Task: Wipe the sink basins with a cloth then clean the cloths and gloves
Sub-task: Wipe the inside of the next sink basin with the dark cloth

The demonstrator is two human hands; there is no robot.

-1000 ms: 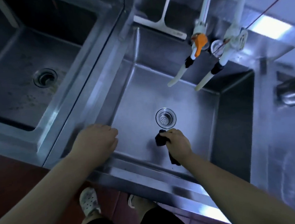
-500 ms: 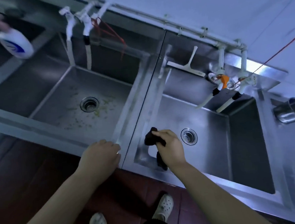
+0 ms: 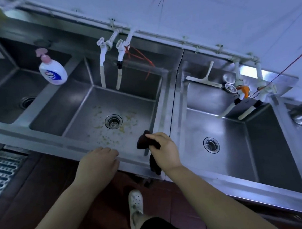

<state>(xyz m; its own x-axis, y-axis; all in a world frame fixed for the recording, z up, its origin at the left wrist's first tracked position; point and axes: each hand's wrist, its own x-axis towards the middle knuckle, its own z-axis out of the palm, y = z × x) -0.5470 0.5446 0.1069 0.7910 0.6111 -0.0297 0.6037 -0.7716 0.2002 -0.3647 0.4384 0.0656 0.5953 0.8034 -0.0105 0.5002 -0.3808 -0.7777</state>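
Carried leftward since the earlier frames, the dark cloth (image 3: 142,140) is now held over the near right corner of the middle basin (image 3: 85,110), where half a second ago it hung over the right basin (image 3: 239,143). It is pinched in the grip of the right hand (image 3: 164,150), with one bunched end above the fingers and a tail hanging below the palm across the front rim. The left hand (image 3: 98,163) is laid on the front rim of the middle basin, fingers relaxed and grasping nothing. Yellowish scraps are scattered over the floor of the middle basin around its drain (image 3: 113,121). Two white taps (image 3: 110,63) hang over its far wall. A clean floor and a strainer drain (image 3: 211,145) are seen in the right basin, with a white squeegee (image 3: 205,79) lying on the ledge behind it. A white soap bottle (image 3: 52,70) with a pink pump stands on the divider between the middle basin and the left one. White clogs (image 3: 134,204) are seen on the red floor below.
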